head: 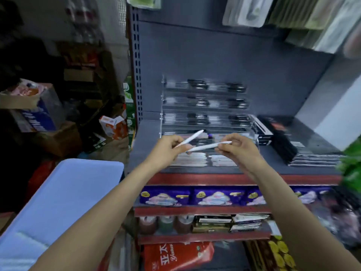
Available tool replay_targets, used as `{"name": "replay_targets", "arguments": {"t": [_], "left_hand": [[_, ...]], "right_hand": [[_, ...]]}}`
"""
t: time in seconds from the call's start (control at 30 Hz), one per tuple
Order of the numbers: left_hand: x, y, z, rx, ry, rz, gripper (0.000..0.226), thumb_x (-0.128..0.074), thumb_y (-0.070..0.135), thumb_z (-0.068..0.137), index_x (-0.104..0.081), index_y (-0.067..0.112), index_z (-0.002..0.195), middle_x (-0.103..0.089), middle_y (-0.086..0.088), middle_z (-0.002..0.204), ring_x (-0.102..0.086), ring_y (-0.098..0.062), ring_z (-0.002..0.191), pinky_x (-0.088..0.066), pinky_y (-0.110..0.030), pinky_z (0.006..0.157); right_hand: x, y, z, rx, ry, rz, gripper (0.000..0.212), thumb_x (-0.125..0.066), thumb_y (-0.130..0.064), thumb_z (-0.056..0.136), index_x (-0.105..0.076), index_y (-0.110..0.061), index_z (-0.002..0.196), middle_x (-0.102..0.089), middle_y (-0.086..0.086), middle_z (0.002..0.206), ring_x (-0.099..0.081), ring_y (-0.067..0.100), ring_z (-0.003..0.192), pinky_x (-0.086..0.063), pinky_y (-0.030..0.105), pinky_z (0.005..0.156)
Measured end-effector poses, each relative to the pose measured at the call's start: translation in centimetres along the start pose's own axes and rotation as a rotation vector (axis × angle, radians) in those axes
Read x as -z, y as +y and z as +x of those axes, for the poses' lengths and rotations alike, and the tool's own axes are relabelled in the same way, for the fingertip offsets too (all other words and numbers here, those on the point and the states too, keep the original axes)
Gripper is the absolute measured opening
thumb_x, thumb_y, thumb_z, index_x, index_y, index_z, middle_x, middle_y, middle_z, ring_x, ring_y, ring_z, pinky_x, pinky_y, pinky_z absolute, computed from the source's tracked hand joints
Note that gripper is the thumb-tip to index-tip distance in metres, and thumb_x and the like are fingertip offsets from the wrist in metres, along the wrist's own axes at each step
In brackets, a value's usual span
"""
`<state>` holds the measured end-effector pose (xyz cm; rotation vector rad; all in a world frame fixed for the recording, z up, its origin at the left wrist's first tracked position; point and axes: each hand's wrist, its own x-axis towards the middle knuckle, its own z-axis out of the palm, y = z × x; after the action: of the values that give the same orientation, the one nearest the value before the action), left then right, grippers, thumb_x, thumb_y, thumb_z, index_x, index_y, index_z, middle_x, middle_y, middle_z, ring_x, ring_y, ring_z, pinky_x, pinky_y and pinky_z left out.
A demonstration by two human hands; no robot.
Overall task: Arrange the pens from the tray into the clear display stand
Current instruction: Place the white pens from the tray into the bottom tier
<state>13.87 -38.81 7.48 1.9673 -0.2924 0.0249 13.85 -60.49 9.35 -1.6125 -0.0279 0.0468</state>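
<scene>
A grey shelf unit (214, 55) fills the view ahead of me, with purple packets (216, 196) on the shelf below its red edge. To my left stands a pale blue tray (64, 194), well apart from the shelf. On the top shelf sits the clear display stand (205, 106), its tiers already holding rows of dark pens; white pens (203, 159) lie in its lowest row. A stack of black boxes (304, 145) lies just beside it. My left hand (168, 149) pinches one white pen (190, 138), tilted upward. My right hand (238, 147) pinches a second white pen (209, 146) by its end, crossing near the first, both in front of the stand.
</scene>
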Motion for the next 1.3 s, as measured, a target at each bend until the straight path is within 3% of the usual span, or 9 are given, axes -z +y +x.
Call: {"name": "replay_targets", "arguments": {"t": [0.17,0.27,0.33,0.47,0.7,0.9,1.03,1.2,1.3], "left_hand": [[-4.4,0.9,3.1,0.031,0.08,-0.006,0.005,-0.073,0.012,0.079,-0.068,0.013,0.077,-0.06,0.004,0.066,-0.049,0.004,0.054,-0.036,-0.012,0.052],[-6.4,1.3,4.2,0.017,0.078,0.138,0.004,-0.074,0.016,0.078,-0.072,0.012,0.077,-0.06,0.002,0.069,-0.048,-0.007,0.06,-0.033,-0.021,0.056],[-7.7,1.5,4.8,0.018,0.072,0.236,0.007,-0.073,0.019,0.078,-0.073,0.012,0.078,-0.056,0.003,0.065,-0.044,-0.007,0.055,-0.031,-0.021,0.052],[-9.6,1.7,5.7,0.071,0.086,0.383,0.007,-0.072,0.023,0.08,-0.071,0.017,0.079,-0.057,0.0,0.066,-0.05,-0.017,0.06,-0.036,-0.027,0.055],[-11.2,1.6,6.0,0.092,0.039,0.481,0.008,-0.071,0.028,0.081,-0.07,0.02,0.081,-0.062,-0.001,0.069,-0.057,-0.021,0.063,-0.046,-0.032,0.06],[-9.9,2.1,5.4,-0.011,0.027,0.595,0.02,-0.049,0.035,0.095,-0.064,0.022,0.098,-0.055,0.005,0.067,-0.051,-0.018,0.063,-0.03,-0.027,0.049],[-9.4,2.7,5.4,-0.092,-0.105,0.552,0.024,-0.049,0.025,0.096,-0.064,0.017,0.113,-0.064,-0.003,0.095,-0.058,-0.022,0.085,-0.047,-0.037,0.072],[-10.7,3.5,5.7,-0.12,-0.117,0.504,0.021,-0.059,0.022,0.091,-0.066,0.016,0.109,-0.066,-0.003,0.097,-0.059,-0.019,0.091,-0.047,-0.034,0.081],[-10.2,2.7,5.6,-0.063,-0.021,0.414,0.02,-0.063,0.014,0.087,-0.066,0.015,0.107,-0.063,0.003,0.095,-0.057,-0.011,0.093,-0.044,-0.022,0.084]], "right_hand": [[6.7,0.9,2.2,0.139,0.012,-0.455,0.016,-0.073,-0.002,0.076,-0.069,-0.017,0.075,-0.068,-0.006,0.069,-0.064,0.007,0.063,-0.053,0.013,0.07],[8.4,1.3,3.2,0.223,-0.013,-0.801,0.006,-0.074,-0.01,0.078,-0.074,-0.009,0.084,-0.067,-0.004,0.078,-0.06,0.005,0.071,-0.041,0.0,0.066],[9.1,1.8,3.9,0.259,-0.022,-0.971,0.009,-0.072,-0.01,0.079,-0.075,-0.007,0.088,-0.067,0.0,0.082,-0.06,0.01,0.077,-0.041,0.004,0.067],[9.6,2.8,4.5,0.239,-0.028,-1.153,0.01,-0.067,-0.012,0.083,-0.073,-0.013,0.091,-0.072,0.005,0.093,-0.066,0.023,0.091,-0.052,0.034,0.082],[9.4,3.6,4.5,0.214,-0.115,-1.326,0.018,-0.056,-0.015,0.091,-0.07,-0.018,0.102,-0.067,0.005,0.109,-0.061,0.028,0.103,-0.048,0.033,0.081],[10.2,3.6,5.1,0.237,-0.107,-1.181,0.019,-0.059,-0.01,0.09,-0.072,-0.012,0.102,-0.07,0.004,0.107,-0.064,0.022,0.099,-0.048,0.027,0.086],[10.2,2.5,4.9,0.277,0.02,-0.758,0.02,-0.068,-0.015,0.084,-0.069,-0.014,0.104,-0.068,-0.002,0.096,-0.062,0.01,0.082,-0.04,0.001,0.07],[9.6,2.2,4.4,0.317,-0.112,-0.696,0.011,-0.068,-0.016,0.084,-0.073,-0.016,0.093,-0.069,-0.002,0.078,-0.061,0.008,0.071,-0.047,0.021,0.066],[10.6,2.5,4.5,0.322,-0.012,-0.743,0.009,-0.069,-0.013,0.083,-0.074,-0.013,0.09,-0.068,-0.003,0.081,-0.056,0.002,0.071,-0.04,0.008,0.064]]}}
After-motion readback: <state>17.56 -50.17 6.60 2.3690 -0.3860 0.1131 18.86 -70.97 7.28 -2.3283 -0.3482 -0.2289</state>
